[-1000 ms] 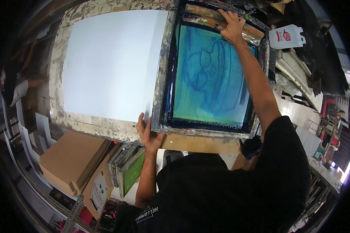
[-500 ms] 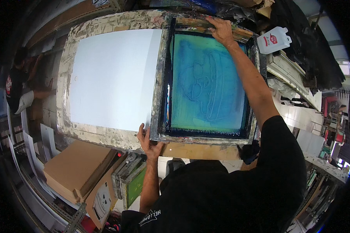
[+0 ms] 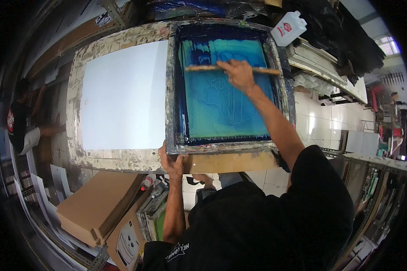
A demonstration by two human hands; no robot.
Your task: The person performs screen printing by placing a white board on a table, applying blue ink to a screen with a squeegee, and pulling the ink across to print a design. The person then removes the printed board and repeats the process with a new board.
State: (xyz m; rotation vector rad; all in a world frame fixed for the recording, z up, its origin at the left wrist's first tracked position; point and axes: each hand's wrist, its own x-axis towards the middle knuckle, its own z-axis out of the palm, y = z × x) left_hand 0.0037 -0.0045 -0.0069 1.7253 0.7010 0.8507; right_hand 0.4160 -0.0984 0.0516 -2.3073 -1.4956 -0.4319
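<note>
Black shirt (image 3: 257, 226) closest, then my left hand (image 3: 172, 165) at the near-left corner of the frame (image 3: 228, 148), thumb apart from fingers; whether they're pinching, I cannot tell. And now my right hand (image 3: 239, 74) has brought the wooden bar (image 3: 201, 68) from the far end onto the upper blue-green mesh (image 3: 239, 104), fingers closed around it! Looks like a pass begun, most mesh on my side. The bar's right end sits close to the raised rail, which limits it sideways. Cardboard boxes (image 3: 97, 203) near left, white sheet (image 3: 122, 99) beside the frame, white jug (image 3: 288, 29) past the far-right corner, another person (image 3: 20, 119) far left.
</note>
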